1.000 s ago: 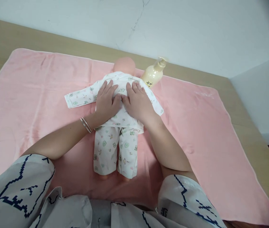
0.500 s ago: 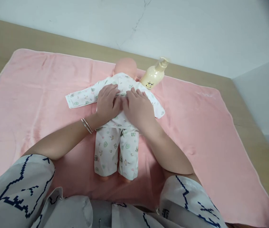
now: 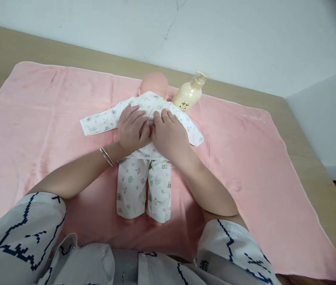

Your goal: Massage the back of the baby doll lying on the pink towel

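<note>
A baby doll (image 3: pixel 153 84) in white printed pyjamas lies on a pink towel (image 3: pixel 245 158), head away from me and legs toward me. Both of my hands rest side by side on the doll's trunk. My left hand (image 3: pixel 131 128), with thin bangles on its wrist, lies flat on the left half of the shirt, fingers stretched out. My right hand (image 3: pixel 169 134) lies flat on the right half, fingers extended toward the collar. The shirt's sleeves spread out to either side. Neither hand holds anything.
A cream pump bottle (image 3: pixel 188 94) stands just right of the doll's head, close to my right fingertips. The towel covers a wooden surface (image 3: pixel 310 158) against a white wall. My patterned sleeves fill the bottom of the view.
Both hands have slid a little down the doll's shirt toward me and drawn closer together. The doll and bottle have stayed in place.
</note>
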The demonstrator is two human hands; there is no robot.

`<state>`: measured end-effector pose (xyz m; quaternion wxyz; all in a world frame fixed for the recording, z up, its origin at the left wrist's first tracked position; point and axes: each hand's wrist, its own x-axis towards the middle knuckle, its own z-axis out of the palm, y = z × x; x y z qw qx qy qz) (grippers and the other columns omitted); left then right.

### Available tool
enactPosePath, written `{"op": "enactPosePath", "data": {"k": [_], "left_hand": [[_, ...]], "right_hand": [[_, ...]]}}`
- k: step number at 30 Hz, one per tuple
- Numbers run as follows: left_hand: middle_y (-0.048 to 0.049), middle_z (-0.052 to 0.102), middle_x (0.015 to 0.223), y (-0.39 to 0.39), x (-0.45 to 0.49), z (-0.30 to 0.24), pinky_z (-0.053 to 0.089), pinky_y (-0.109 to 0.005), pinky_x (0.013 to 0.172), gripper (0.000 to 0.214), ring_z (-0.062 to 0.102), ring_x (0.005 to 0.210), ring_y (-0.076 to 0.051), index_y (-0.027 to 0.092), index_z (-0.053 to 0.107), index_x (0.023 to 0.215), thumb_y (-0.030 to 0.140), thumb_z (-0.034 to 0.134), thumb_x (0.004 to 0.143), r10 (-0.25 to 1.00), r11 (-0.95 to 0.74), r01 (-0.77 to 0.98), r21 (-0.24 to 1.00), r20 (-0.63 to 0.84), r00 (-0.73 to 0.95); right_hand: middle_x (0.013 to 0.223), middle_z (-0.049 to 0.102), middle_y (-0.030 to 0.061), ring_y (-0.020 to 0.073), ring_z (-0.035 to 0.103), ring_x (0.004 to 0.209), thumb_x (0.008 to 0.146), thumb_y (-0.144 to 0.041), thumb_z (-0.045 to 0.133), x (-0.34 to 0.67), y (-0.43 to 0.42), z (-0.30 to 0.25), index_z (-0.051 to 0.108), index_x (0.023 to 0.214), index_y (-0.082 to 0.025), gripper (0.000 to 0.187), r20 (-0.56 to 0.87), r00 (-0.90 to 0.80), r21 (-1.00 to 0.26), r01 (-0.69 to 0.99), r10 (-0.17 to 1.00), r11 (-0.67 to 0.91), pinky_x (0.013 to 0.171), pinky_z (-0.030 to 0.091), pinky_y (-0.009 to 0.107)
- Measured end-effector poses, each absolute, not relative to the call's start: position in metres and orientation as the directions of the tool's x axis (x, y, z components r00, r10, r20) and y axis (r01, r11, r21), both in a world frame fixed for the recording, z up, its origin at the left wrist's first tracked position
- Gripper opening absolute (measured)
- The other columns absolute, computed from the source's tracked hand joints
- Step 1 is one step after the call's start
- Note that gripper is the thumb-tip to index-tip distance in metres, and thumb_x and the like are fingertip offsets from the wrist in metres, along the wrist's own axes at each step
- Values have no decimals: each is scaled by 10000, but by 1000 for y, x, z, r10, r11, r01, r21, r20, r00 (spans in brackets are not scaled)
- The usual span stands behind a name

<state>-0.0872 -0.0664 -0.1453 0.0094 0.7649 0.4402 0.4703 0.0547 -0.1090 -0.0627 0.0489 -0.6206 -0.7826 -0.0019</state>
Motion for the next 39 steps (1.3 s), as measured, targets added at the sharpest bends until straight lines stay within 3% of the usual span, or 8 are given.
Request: {"op": "enactPosePath", "data": {"k": [3, 5, 12, 18, 22, 31, 36, 39], "left_hand": [[-56, 748, 1082, -69, -87, -144, 480, -478, 1134, 291, 671, 1134, -221, 246, 659, 940, 346, 389, 984, 669, -629, 640, 443, 727, 155], [-82, 731, 1173, -69, -87, -144, 465, -473, 1151, 323, 642, 1200, -226, 224, 667, 1039, 349, 372, 1002, 698, -614, 630, 477, 700, 150], [-146, 432, 1596, -54, -83, -149, 246, -566, 1277, 581, 305, 1546, -306, 170, 505, 1436, 527, 281, 1036, 814, -536, 625, 568, 545, 203], [-89, 616, 1443, -62, -89, -145, 361, -509, 1219, 489, 482, 1439, -273, 219, 615, 1321, 461, 301, 1034, 737, -609, 654, 449, 625, 257], [-74, 700, 1322, -70, -90, -145, 427, -512, 1156, 438, 584, 1334, -279, 230, 692, 1195, 422, 338, 1022, 706, -609, 672, 421, 674, 218], [-87, 462, 1587, -55, -87, -146, 245, -556, 1272, 576, 300, 1550, -290, 255, 540, 1433, 550, 229, 1050, 817, -539, 600, 591, 539, 203], [-84, 457, 1591, -52, -89, -152, 226, -540, 1280, 641, 296, 1554, -269, 271, 550, 1413, 613, 159, 1038, 798, -565, 569, 597, 571, 194], [-94, 475, 1575, -53, -89, -155, 219, -547, 1280, 641, 323, 1543, -267, 264, 568, 1386, 620, 163, 1038, 789, -576, 549, 606, 587, 179]], "right_hand": [[1541, 467, 284, 371, 404, 1488, 1037, -261, 310, 59, -113, -54, 449, 1488, -4, 538, 27, -257, -91, 962, 966, 259, 1227, 321, 533], [1555, 460, 264, 366, 369, 1509, 1049, -321, 300, 65, -106, -54, 453, 1492, -23, 555, 3, -248, -152, 957, 969, 245, 1242, 294, 536], [1701, 137, 229, 357, 89, 1595, 1024, -327, 340, 67, -72, -81, 219, 1605, -71, 646, 79, -214, -245, 943, 974, 228, 1258, 185, 621], [1711, 158, 170, 430, 121, 1576, 998, -250, 369, 48, -103, -79, 266, 1605, -204, 617, 74, -168, -215, 960, 983, 181, 1171, 288, 723], [1706, 162, 190, 461, 110, 1568, 993, -268, 395, 43, -121, -70, 248, 1611, -178, 641, 19, -180, -232, 956, 983, 180, 1144, 343, 726], [1728, 123, 81, 419, 50, 1587, 946, -351, 450, 57, -85, -88, 267, 1599, -277, 683, 119, -165, -303, 933, 979, 194, 1152, 241, 774], [1681, 281, 124, 319, 278, 1548, 995, -322, 312, 61, -87, -82, 358, 1561, -206, 580, 258, -62, -289, 947, 964, 138, 1196, 323, 618], [1682, 273, 138, 308, 260, 1556, 1004, -309, 280, 62, -88, -85, 341, 1564, -176, 578, 329, -39, -231, 965, 944, 121, 1215, 294, 598]]}}
